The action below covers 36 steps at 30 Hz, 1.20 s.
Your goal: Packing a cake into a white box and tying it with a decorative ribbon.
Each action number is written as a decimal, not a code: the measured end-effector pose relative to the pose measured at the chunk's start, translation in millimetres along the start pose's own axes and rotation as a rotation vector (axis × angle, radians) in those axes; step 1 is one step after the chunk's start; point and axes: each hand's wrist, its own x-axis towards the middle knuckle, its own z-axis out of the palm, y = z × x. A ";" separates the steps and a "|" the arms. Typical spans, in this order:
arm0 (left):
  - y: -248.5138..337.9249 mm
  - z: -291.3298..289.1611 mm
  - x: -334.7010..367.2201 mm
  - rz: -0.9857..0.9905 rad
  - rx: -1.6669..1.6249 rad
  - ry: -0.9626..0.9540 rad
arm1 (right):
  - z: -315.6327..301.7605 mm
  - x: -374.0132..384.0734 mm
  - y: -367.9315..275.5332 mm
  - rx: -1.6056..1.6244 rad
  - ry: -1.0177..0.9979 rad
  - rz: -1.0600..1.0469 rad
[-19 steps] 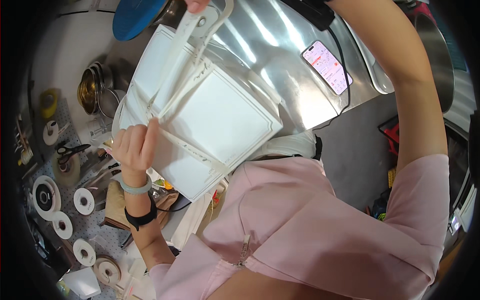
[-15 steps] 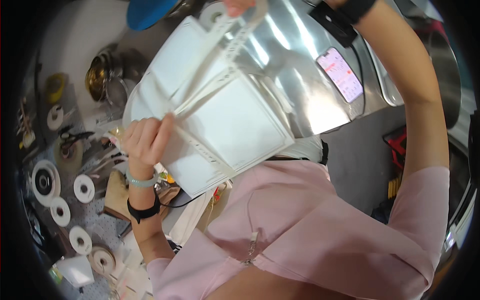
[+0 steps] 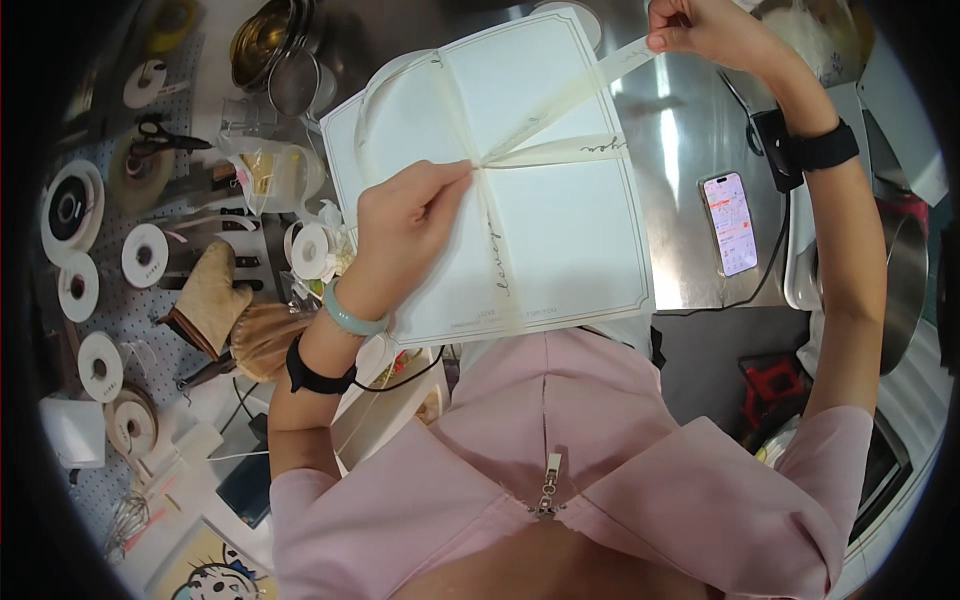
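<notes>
A square white box (image 3: 580,235) with a thin printed border lies below my hands. A cream ribbon (image 3: 545,112) with dark script crosses over its lid. At the crossing, near the middle of the lid, my left hand (image 3: 408,232) is closed in a pinch on the ribbon. My right hand (image 3: 715,32), beyond the box's far right corner, pinches one ribbon length and holds it stretched taut from the crossing. A second length runs right across the lid and hangs at its edge. A ribbon loop curves over the lid's far left part.
A lit phone (image 3: 731,224) lies on the metal table (image 3: 672,255) right of the box, beside a black cable. At left, white ribbon spools (image 3: 145,255), scissors (image 3: 165,138) and an oven mitt (image 3: 213,290) hang on a pegboard. Metal bowls (image 3: 268,45) stand at far left.
My right hand has moved right, drawing the ribbon length out to that side. My left hand has moved right, nearer the lid's middle. The box looks turned and the view has shifted.
</notes>
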 end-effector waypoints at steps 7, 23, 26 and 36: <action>7.4 -0.8 5.0 0.082 0.226 -0.104 | 64.9 25.7 -73.5 -0.265 0.347 -0.729; 6.7 3.2 0.4 -0.086 0.150 -0.056 | 74.3 25.2 -95.9 -0.501 0.213 -0.744; 6.2 2.5 -0.2 -0.103 0.098 -0.058 | 74.4 27.6 -91.8 -0.414 0.221 -0.659; 1.0 5.8 -9.7 -0.126 -0.038 0.041 | 76.4 26.5 -98.8 -0.222 0.044 -0.574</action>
